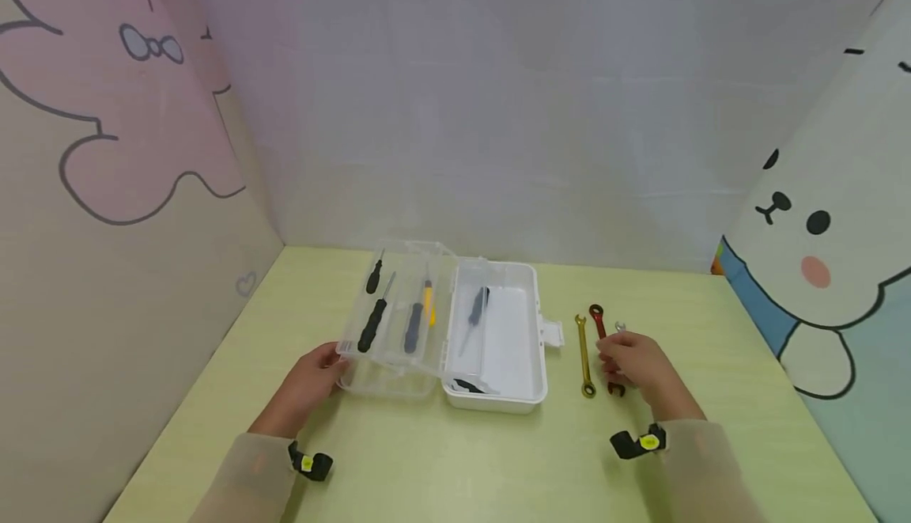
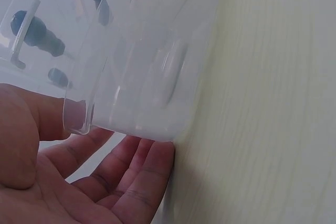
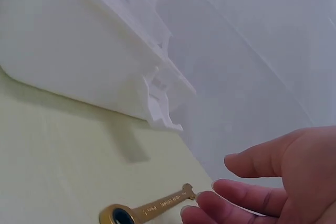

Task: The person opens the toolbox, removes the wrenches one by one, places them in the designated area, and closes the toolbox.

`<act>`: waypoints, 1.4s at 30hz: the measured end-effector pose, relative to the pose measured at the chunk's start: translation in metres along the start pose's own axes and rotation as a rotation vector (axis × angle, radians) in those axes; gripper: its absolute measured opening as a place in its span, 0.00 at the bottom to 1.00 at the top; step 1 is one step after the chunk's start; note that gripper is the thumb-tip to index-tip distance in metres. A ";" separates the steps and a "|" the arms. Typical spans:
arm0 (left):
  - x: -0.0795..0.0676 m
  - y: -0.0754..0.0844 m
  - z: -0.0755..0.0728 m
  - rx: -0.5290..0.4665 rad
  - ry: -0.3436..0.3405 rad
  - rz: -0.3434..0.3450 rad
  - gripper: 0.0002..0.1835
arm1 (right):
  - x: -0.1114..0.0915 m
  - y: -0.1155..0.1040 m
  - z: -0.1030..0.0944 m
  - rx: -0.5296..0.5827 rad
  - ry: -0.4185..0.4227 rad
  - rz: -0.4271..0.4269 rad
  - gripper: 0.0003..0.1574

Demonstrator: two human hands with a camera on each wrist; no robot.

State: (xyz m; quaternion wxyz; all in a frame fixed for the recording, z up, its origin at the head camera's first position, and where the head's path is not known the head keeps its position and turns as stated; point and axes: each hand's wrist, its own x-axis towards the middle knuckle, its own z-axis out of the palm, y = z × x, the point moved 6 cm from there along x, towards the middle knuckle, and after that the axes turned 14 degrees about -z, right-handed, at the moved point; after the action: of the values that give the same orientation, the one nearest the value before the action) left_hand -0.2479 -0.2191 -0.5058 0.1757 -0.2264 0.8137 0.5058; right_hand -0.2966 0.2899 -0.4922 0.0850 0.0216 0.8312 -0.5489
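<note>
My left hand (image 1: pixel 313 377) grips the left edge of a clear plastic tray (image 1: pixel 395 313), thumb at its corner and fingers beneath. Several screwdrivers, among them a black-handled screwdriver (image 1: pixel 372 325), lie in or show through that tray. It extends left from an open white toolbox (image 1: pixel 515 333), above the clear lid (image 1: pixel 387 380). Over a red combination wrench (image 1: pixel 598 317) and a silver wrench (image 1: pixel 621 326) hovers my right hand (image 1: pixel 640 361), covering part of both. Its fingers look loosely extended in the right wrist view, thumb apart. Left of it lies a gold combination wrench (image 1: pixel 584 353).
A white latch (image 1: pixel 552 333) sticks out from the toolbox's right side. Inside the box is a dark-handled screwdriver (image 1: pixel 477 309), seen through clear plastic. Printed cloth walls (image 1: pixel 441 111) stand behind and beside the pale wood-grain table (image 1: pixel 484 468).
</note>
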 end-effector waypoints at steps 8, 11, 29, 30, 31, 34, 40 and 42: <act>-0.001 -0.001 0.000 -0.020 -0.007 0.015 0.21 | -0.014 -0.012 0.024 0.026 -0.011 -0.052 0.29; 0.000 -0.001 0.000 -0.020 -0.011 0.023 0.21 | -0.018 -0.015 0.031 0.063 -0.009 -0.086 0.31; 0.000 -0.001 0.001 -0.008 -0.003 -0.007 0.22 | -0.036 -0.033 0.078 0.114 -0.219 -0.372 0.56; 0.000 -0.001 0.001 -0.009 -0.003 -0.009 0.22 | -0.036 -0.033 0.079 0.116 -0.218 -0.375 0.56; 0.000 -0.001 0.001 -0.009 -0.002 -0.010 0.22 | -0.036 -0.033 0.080 0.121 -0.216 -0.375 0.56; -0.001 -0.002 0.001 -0.009 -0.003 -0.008 0.23 | -0.036 -0.032 0.084 0.131 -0.213 -0.370 0.57; 0.000 -0.001 0.000 -0.012 -0.006 0.004 0.21 | -0.034 -0.029 0.093 0.136 -0.224 -0.341 0.59; 0.000 0.000 0.000 -0.009 -0.010 0.010 0.21 | -0.034 -0.028 0.094 0.146 -0.226 -0.334 0.61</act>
State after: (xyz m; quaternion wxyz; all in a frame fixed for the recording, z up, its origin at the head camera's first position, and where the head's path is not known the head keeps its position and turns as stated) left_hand -0.2474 -0.2188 -0.5061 0.1761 -0.2207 0.8116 0.5114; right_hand -0.2561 0.1944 -0.4973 0.0837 -0.1723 0.7664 -0.6132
